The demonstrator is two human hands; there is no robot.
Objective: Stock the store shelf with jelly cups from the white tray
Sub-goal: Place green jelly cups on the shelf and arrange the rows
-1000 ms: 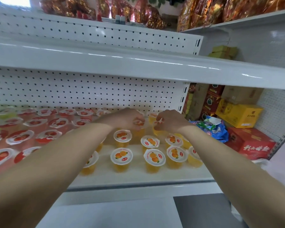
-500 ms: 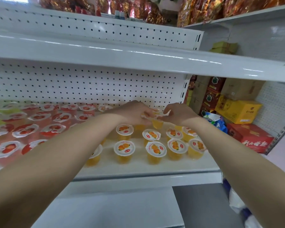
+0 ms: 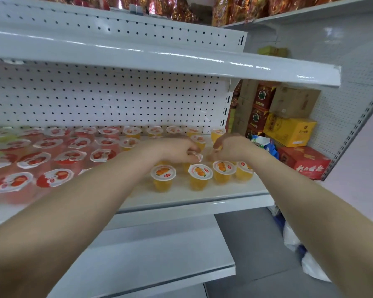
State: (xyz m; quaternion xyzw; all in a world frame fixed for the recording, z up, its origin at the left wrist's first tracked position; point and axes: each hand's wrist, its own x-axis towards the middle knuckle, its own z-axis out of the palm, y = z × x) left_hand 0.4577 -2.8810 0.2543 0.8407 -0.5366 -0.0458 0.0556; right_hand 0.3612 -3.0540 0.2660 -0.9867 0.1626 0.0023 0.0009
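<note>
Orange jelly cups (image 3: 163, 177) stand in rows on the right part of the white shelf (image 3: 202, 195). My left hand (image 3: 179, 150) reaches over them with curled fingers and pinches the white lid edge of one orange cup (image 3: 198, 157) in the middle rows. Close beside it, my right hand (image 3: 232, 147) is curled over another orange cup, mostly hidden under its fingers. More orange cups (image 3: 218, 134) stand at the back by the pegboard. The white tray is not in view.
Red jelly cups (image 3: 70, 157) fill the shelf's left, with green ones (image 3: 0, 136) at the far left. The upper shelf (image 3: 181, 61) overhangs. Right of the shelf are a yellow box (image 3: 289, 131), a red box (image 3: 306, 162) and a blue-white bag (image 3: 265, 145). A lower shelf (image 3: 159, 254) juts out.
Both hands have drawn back from the rear of the shelf toward the middle rows. Cups now stand uncovered at the back by the pegboard. The view has tilted downward.
</note>
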